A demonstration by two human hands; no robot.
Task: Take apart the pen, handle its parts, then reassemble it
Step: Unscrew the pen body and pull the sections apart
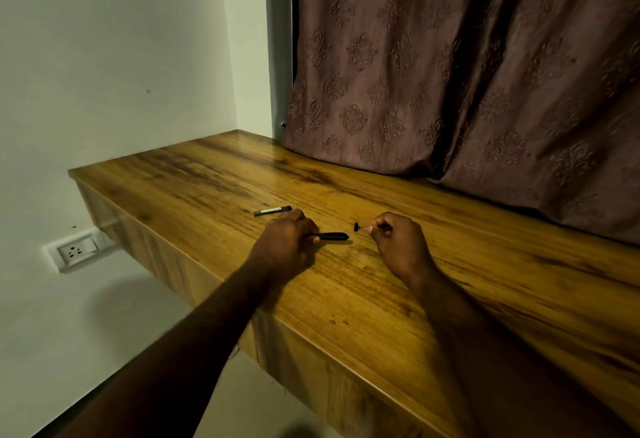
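Pen barrel [332, 236], black and slim, lies low along the wooden desk [450, 281] near its front edge. The left hand [285, 236] grips one end with curled fingers, and the open end points toward the other hand. Held flat and steady like that, I'd guess it is being kept ready to take a part back, or has just given one up.

The right hand [394, 240] rests with its heel on the desk. Its thumb and forefinger are pinched on something thin and pale that is too small for me to name, and the other fingers are tucked in. Just off those fingertips is a small black bit [355, 227]. I cannot tell whether it sits on the wood or on the end of what is pinched.

A grey piece [272, 211] with a pale strip, likely the cap or another section, lies behind the left knuckles, probably set aside so it won't roll off or get in the way.

A patterned curtain [450, 74] hangs behind the desk, and a wall socket [74, 250] sits below its left end.
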